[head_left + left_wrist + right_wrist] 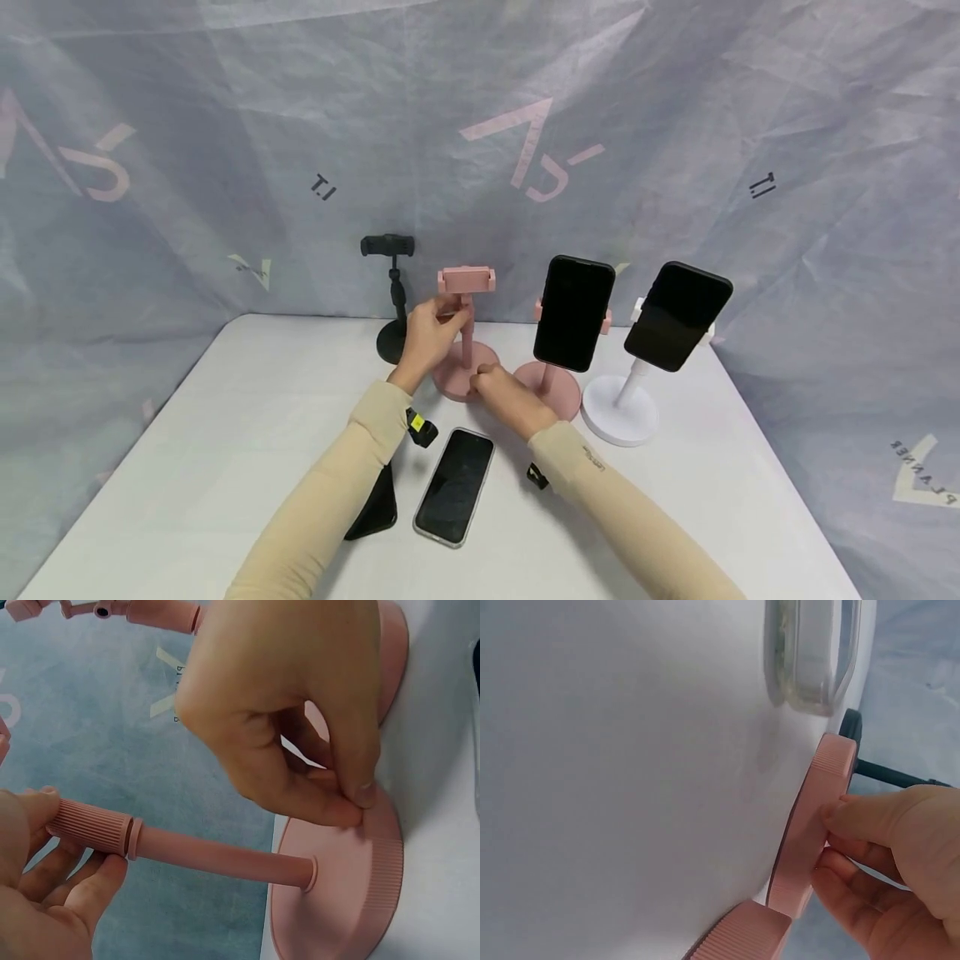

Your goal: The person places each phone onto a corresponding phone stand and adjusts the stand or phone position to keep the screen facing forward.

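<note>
Mid-table in the head view, the left hand is gripping the upper post of a pink stand and the right hand is holding its base; a second pink stand is standing close beside, so a sideways shove could be knocking it and its black phone. In the left wrist view, the left fingers are clasping a ribbed collar; uneven twisting could be tipping the stand. In the right wrist view, thumb and fingers are pinching the base; a slack pinch could be letting it turn.
</note>
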Demonstrator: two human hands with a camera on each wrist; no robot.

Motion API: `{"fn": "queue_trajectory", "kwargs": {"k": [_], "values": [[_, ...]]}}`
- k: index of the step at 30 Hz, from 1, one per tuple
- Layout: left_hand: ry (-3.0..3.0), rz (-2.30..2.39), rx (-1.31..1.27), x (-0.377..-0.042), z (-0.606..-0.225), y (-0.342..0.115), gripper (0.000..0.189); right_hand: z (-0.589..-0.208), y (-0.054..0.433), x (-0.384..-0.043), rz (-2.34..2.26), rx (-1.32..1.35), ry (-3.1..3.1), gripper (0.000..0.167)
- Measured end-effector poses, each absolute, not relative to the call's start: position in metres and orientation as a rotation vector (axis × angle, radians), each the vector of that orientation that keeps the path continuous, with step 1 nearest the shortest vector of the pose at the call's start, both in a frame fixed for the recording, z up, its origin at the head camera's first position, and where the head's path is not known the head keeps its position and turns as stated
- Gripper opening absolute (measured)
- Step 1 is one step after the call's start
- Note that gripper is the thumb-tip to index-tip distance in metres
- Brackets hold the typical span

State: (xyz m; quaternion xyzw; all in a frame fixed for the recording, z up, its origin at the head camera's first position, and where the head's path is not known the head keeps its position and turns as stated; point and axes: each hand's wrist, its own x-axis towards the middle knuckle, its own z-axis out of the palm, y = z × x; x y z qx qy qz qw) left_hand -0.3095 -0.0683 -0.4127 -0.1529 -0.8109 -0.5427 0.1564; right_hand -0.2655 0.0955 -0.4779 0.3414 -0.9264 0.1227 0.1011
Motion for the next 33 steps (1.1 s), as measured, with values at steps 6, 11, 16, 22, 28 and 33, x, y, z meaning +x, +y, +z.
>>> {"fn": "queue_trajectory", "kwargs": {"k": [6,11,16,22,28,33], "values": [[-2.346,-1.542,-0.455,-0.299,-0.412,-0.069,0.026,-0.476,0.099,-0.254,0.307,1.061,-2.72,0.02],[-2.325,-1.576,-0.48,-0.289,-0.411,-0.07,0.025,-0.476,0.1,-0.245,0.316,1.073,-2.717,0.017],[-2.32,-1.596,-0.501,-0.28,-0.411,-0.071,0.024,-0.477,0.102,-0.235,0.328,1.074,-2.701,0.016],[-2.346,-1.587,-0.514,-0.27,-0.411,-0.072,0.024,-0.476,0.104,-0.223,0.281,1.074,-2.673,0.014],[-2.375,-1.601,-0.512,-0.262,-0.412,-0.073,0.025,-0.478,0.105,-0.215,0.334,1.07,-2.637,0.006],[-2.381,-1.678,-0.5,-0.257,-0.415,-0.075,0.031,-0.479,0.106,-0.209,0.389,1.047,-2.609,0.006]]}}
